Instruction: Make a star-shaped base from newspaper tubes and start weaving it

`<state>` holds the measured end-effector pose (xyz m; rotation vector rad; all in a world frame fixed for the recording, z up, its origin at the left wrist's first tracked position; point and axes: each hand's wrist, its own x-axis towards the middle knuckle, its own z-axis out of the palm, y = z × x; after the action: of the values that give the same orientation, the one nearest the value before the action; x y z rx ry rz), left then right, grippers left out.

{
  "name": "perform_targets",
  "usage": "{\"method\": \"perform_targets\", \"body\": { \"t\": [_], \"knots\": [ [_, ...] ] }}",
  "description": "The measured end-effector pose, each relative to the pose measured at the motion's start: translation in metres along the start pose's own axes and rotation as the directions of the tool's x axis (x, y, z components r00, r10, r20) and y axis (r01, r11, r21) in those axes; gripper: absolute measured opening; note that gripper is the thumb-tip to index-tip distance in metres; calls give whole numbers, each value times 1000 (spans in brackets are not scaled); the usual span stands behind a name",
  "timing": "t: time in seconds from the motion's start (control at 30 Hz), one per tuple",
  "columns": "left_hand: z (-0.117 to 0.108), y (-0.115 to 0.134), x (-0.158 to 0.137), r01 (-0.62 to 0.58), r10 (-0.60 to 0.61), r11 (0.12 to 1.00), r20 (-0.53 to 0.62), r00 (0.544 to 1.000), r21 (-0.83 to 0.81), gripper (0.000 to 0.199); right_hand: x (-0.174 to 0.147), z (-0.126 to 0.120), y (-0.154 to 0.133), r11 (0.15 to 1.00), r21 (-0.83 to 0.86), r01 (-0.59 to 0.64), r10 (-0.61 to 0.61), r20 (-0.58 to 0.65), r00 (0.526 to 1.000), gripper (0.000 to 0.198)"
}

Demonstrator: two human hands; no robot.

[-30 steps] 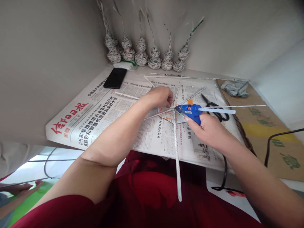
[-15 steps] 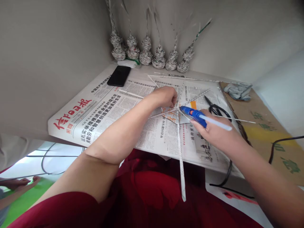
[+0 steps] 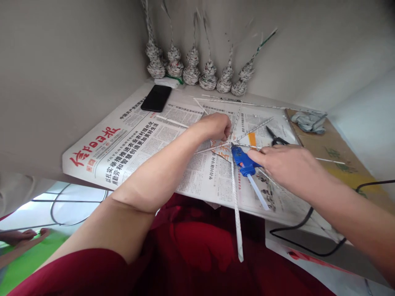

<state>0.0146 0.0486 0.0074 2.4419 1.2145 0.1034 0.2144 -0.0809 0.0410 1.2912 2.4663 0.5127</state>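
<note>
Thin rolled newspaper sticks (image 3: 236, 205) cross in a star shape on the newspaper. At their crossing, my left hand (image 3: 217, 125) has its fingers curled and closed on the sticks; its fingertips are partly hidden. My right hand (image 3: 277, 162) is wrapped around a blue hot glue gun (image 3: 242, 159). The gun's nozzle is at the crossing, just below my left fingertips. A white glue stick (image 3: 258, 193) pokes out of the gun's back, pointing toward my body. Black-handled scissors (image 3: 273, 135) lie beyond my right hand, their handles mostly covered by it.
Several woven paper gourds (image 3: 207, 76) stand along the wall. A black phone (image 3: 156, 98) lies on the newspaper (image 3: 129, 144). Crumpled grey material (image 3: 308, 122) rests on cardboard (image 3: 336, 144) at right. A black cable (image 3: 296, 227) loops below my right forearm. Another person's hands (image 3: 27, 236) show at lower left.
My right hand has turned the glue gun, so its back end and glue stick swung down toward my body. The cable shifted with it. My left hand has stayed almost still.
</note>
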Motion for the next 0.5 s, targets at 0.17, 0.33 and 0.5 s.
{"method": "perform_targets", "body": {
  "t": [0.17,0.33,0.5],
  "knots": [
    [-1,1,-1,2,-2,1000,-6,1000,7,20,-9,14,14,881,439,-177,188,20,982,16],
    [1,0,0,6,-6,1000,-8,1000,14,21,-14,32,1,81,902,-425,326,379,866,42],
    [1,1,1,-5,5,1000,-8,1000,19,21,-6,35,-12,-432,832,-349,261,486,834,43]
  ]
}}
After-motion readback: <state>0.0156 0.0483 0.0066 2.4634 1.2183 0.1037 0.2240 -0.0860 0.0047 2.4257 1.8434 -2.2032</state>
